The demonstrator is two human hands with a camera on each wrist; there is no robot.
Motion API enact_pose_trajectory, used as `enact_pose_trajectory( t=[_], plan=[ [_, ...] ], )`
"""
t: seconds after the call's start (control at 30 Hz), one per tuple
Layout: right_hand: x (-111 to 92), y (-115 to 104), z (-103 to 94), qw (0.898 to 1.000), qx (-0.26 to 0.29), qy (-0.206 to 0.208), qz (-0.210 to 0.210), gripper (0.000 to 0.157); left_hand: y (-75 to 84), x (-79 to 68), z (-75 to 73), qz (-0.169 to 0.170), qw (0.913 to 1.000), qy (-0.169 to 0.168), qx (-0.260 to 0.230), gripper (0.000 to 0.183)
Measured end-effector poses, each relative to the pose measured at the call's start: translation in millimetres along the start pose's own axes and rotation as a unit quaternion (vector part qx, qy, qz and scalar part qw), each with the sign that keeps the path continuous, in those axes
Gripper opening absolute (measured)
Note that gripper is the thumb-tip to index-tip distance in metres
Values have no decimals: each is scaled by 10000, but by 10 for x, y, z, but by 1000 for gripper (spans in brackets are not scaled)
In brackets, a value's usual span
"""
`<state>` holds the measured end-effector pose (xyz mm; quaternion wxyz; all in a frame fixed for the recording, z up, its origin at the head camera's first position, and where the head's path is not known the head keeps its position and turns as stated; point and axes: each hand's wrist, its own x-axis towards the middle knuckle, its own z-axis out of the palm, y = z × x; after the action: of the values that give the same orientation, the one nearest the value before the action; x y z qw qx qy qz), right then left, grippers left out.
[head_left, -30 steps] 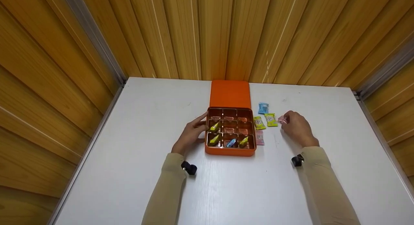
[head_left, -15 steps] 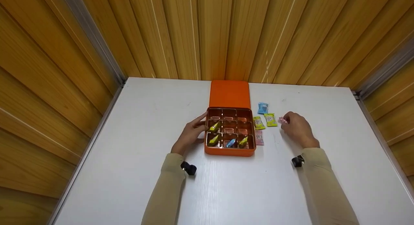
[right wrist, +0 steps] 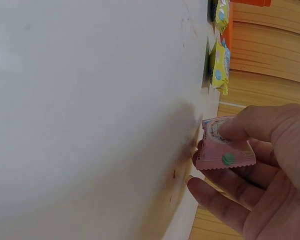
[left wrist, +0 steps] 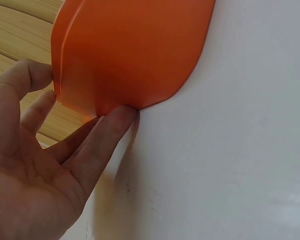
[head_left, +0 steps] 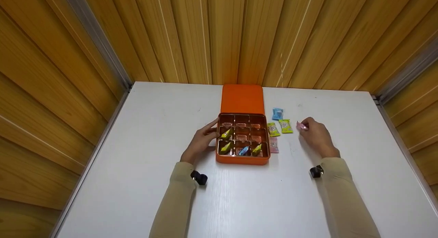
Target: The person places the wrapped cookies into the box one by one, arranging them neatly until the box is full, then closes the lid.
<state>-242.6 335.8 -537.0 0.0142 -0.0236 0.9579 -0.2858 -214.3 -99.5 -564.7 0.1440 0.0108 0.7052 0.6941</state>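
An orange box (head_left: 243,160) with a divided brown insert stands on the table. Yellow-green wrapped candies (head_left: 226,148) and one blue candy (head_left: 244,150) lie in some front and left compartments. Fingertips of my left hand (head_left: 202,141) touch the box's left side; the left wrist view shows them against its orange wall (left wrist: 135,55). Right of the box, my right hand (head_left: 317,136) pinches a pink wrapped candy (right wrist: 226,145) between thumb and fingers, just above the table. Nearest to that hand on the table is a yellow-green candy (head_left: 285,126).
The orange lid (head_left: 242,98) lies behind the box, close to the wood-look wall (head_left: 191,36). Beside the box's right side are a blue candy (head_left: 278,113), another yellow-green candy (head_left: 273,129) and a pink candy (head_left: 274,145). White tabletop (head_left: 246,203) spreads around.
My right hand has lifted the pink candy slightly and shifted a little to the right, turning the candy. The left hand stays at the box's side.
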Motion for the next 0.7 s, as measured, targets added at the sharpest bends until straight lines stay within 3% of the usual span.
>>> enact_pose_trajectory(
  t=[0.17, 0.43, 0.7],
  plan=[
    [-20, -3, -8, 10000, 49, 31, -47, 33, -4, -3, -2, 21, 10000, -29, -27, 66],
    [-31, -42, -20, 9991, 204, -145, 334, 36, -3, -3, -4, 12, 9999, -28, 99, 66],
    [-30, -50, -34, 9989, 311, -123, 313, 39, 2, -3, -3, -27, 9999, 29, 143, 66]
  ],
)
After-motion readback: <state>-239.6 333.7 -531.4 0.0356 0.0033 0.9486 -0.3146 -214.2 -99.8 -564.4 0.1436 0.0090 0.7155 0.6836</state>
